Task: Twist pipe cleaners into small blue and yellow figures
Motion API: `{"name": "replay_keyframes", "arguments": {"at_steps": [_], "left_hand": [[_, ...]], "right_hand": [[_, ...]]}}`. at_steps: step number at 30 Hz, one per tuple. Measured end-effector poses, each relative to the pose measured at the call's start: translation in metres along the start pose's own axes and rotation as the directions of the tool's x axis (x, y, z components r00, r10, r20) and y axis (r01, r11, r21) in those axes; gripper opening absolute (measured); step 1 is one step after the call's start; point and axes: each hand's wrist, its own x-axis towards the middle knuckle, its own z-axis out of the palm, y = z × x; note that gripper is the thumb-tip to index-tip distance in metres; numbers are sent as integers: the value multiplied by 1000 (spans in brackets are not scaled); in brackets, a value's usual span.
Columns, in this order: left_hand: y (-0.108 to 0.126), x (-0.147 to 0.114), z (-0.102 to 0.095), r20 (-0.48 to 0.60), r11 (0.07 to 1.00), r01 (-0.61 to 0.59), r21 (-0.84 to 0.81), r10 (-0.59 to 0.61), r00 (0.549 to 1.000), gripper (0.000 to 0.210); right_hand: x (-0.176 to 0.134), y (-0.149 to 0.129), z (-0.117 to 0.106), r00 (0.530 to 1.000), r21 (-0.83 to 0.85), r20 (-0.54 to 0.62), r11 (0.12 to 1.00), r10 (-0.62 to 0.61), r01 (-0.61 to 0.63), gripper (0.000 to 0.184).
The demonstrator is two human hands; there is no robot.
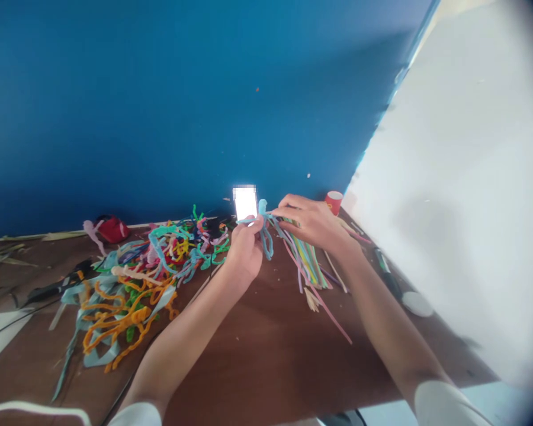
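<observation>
My left hand pinches a light blue pipe-cleaner figure between thumb and forefinger. Its rounded top stands up and thin looped limbs hang below. From the other side, my right hand reaches in with bent fingers, its fingertips closed at a blue strand of the same figure. Under the right hand lies a bundle of loose pipe cleaners in pink, lilac, yellow, green and blue. Just behind the left fingertips stands a bright, glowing screen.
Finished-looking pipe-cleaner pieces and orange ones heap on the brown table at left, near a black tool with a cord. A red cup and white disc are at right. Blue and white walls border the table.
</observation>
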Motion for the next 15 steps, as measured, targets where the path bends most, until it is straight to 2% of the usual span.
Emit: {"name": "replay_keyframes", "arguments": {"at_steps": [3,5,6,7,8,10,12,13,14,15], "left_hand": [[1,-2,1,-9,999,-29,17,29,1000,17],[1,-5,3,-5,998,-58,37,58,998,18],[1,-7,4,-2,996,-72,46,72,997,19],[1,-10,5,-2,994,-90,55,90,996,20],[1,-12,6,-2,992,-110,67,111,994,21],[1,-15,7,2,983,-157,91,157,988,22],[0,-16,6,17,978,-182,105,181,983,23],[0,-15,6,23,978,-179,105,178,984,23],[-1,-14,6,20,981,-166,103,165,986,24],[-1,-13,6,7,984,-150,98,150,989,24]], "right_hand": [[2,-4,4,999,63,-40,998,11,-9,30],[4,-8,9,985,155,-117,982,124,-105,32],[6,-11,13,962,237,-158,955,221,-180,35],[7,-13,16,922,349,-184,900,341,-263,39],[9,-14,20,870,491,-168,804,464,-335,41],[12,-15,28,773,748,16,506,634,-430,39],[13,-14,34,702,838,240,223,670,-499,31],[13,-14,35,681,841,301,151,667,-520,28],[13,-14,35,676,839,312,139,668,-526,27],[13,-14,33,690,838,277,183,669,-514,28]]}}
